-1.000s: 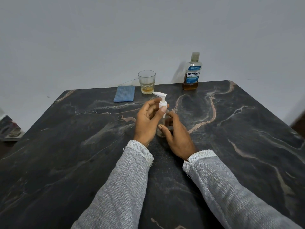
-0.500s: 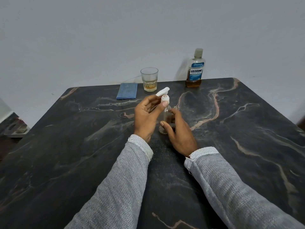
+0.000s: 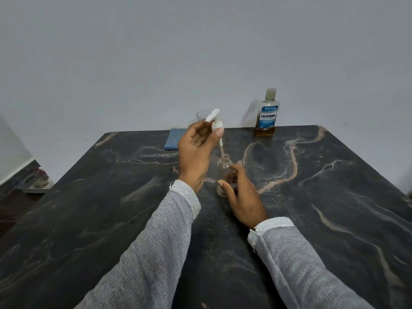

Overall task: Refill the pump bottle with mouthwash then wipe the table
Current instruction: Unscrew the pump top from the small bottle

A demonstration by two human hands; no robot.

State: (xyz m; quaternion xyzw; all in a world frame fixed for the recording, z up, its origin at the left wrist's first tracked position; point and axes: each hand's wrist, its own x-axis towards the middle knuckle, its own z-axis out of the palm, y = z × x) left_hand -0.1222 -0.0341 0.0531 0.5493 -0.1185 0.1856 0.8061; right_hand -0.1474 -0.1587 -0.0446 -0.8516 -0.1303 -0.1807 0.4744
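On table: pump bottle (image 3: 223, 172) empty (uncapped) | mouthwash bottle (image 3: 266, 114) low

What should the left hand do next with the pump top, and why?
Probably lift the pump top a little higher, then set it aside on the table. The left hand has it raised, but the dip tube's tip is at the clear bottle mouth; the right hand steadies the bottle. The mouthwash bottle stands capped.
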